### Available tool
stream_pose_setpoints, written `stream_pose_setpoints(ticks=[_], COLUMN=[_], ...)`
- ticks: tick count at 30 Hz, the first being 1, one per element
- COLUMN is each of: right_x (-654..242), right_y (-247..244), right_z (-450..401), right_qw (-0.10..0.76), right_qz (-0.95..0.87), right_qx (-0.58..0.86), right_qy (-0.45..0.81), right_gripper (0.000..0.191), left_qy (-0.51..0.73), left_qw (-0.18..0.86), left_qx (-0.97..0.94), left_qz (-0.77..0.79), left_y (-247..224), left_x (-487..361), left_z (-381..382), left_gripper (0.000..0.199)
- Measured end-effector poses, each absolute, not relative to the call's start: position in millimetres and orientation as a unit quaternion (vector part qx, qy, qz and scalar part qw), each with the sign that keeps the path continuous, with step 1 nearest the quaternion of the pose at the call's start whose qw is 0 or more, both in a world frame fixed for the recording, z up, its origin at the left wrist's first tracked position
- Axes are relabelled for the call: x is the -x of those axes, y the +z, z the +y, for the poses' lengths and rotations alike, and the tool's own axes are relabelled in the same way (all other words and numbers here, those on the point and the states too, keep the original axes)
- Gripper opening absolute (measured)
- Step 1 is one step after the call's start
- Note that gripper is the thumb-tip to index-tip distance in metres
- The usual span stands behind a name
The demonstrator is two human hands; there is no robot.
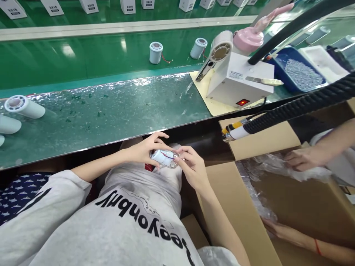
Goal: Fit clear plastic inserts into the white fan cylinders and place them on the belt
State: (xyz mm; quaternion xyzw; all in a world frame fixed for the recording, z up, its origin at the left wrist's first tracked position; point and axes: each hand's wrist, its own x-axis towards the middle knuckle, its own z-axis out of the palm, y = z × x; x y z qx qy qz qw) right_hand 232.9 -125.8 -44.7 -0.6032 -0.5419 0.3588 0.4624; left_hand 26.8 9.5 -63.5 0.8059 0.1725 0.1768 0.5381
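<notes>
Above my lap, my left hand (145,150) is wrapped round a pale blue cylindrical fan housing (163,157), thumb below and fingers above. The housing lies on its side, its right end toward my other hand. Thin red and dark wires (167,154) run along it toward that end, where a round wire grille (174,162) shows. My right hand (192,166) is closed in a pinch at this end, seemingly on the wires; its fingertips partly hide the grip.
A green bench (116,111) edges my lap. Similar housings (156,53) stand on the green conveyor (83,62). At right are a white machine (238,81), a blue bin of small parts (291,79), a hanging tool (235,131), and a co-worker's hands (302,159) with plastic over a cardboard box (305,195).
</notes>
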Motion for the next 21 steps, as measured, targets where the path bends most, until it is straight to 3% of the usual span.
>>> stream_pose_setpoints(ticks=[7, 10, 13, 16, 21], right_x=[-240.7, -242.3, -242.0, -242.6, -245.5], right_y=[-43.2, -43.3, -44.1, -47.0, -48.2], right_z=[-123.4, -128.4, -137.5, -146.2, -153.2], right_qw=[0.54, 0.508, 0.446, 0.439, 0.455], right_qz=[-0.419, -0.49, -0.587, -0.612, -0.582], right_qx=[0.568, 0.556, 0.571, 0.574, 0.554], right_qy=[0.458, 0.44, 0.361, 0.322, 0.385], right_gripper=[0.037, 0.03, 0.035, 0.033, 0.043], left_qy=[0.133, 0.139, 0.133, 0.109, 0.126], left_qw=[0.641, 0.711, 0.763, 0.766, 0.734], left_qx=[-0.738, -0.654, -0.588, -0.595, -0.647], left_qz=[0.165, 0.218, 0.233, 0.216, 0.163], left_y=[-50.6, -47.4, -46.3, -43.2, -35.3], left_x=[-31.6, -32.1, -29.8, -27.0, -26.0], left_z=[-1.4, -9.3, -12.9, -12.5, -11.3], left_gripper=[0.067, 0.07, 0.071, 0.075, 0.079])
